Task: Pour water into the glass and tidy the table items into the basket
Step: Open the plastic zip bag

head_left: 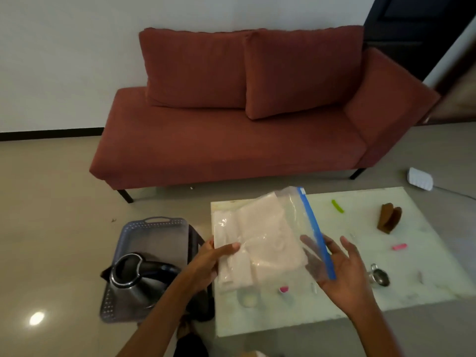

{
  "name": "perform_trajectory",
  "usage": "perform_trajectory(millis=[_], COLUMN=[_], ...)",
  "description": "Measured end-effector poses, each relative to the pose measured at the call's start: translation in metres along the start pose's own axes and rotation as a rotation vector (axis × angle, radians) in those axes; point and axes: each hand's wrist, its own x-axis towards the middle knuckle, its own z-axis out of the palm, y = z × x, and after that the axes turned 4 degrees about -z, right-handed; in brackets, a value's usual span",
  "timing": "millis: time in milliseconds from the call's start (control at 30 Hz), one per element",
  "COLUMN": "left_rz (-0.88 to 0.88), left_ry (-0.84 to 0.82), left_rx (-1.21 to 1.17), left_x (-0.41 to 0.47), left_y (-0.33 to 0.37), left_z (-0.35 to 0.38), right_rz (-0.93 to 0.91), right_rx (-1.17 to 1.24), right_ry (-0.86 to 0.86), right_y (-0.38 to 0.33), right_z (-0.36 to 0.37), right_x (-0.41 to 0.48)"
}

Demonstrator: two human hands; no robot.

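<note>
- Living-room floor tiles run in front of a red sofa; a low white table stands near it, and a grey perforated basket sits on the floor just left of the table.
- A steel kettle already lies in the basket.
- Step in hand, as I judge it: tidying, with a zip bag of folded white material held above the table.
- Left hand grips the bag's near-left edge, thumb on top; right hand is spread, its straight fingers supporting the blue zip edge.
- A clear glass stands on the table below the bag; whether it holds water is unclear.
- Next move probably calls for swinging the bag left and lowering it beside the kettle.
</note>
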Motion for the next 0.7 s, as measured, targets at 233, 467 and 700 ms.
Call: perform_trajectory(millis=[233,467,700], left_rz=[-0.068,-0.058,0.03], left_ry=[0.023,0.343,0.236], left_rx=[0.127,0.329,0.418], left_x=[-0.011,-0.006,-0.009], left_y=[-0.059,-0.076,-0.065], left_z=[0.07,0.096,0.131], right_rz=[0.041,-0.055,-0.07], right_rx=[-0.332,-0.475,-0.91], right_ry=[0.175,0.178,0.305], right_y=[-0.039,-0.053,-0.02], right_z=[-0.048,-0.054,-0.03], right_x=[-0.052,-0.049,-0.027])
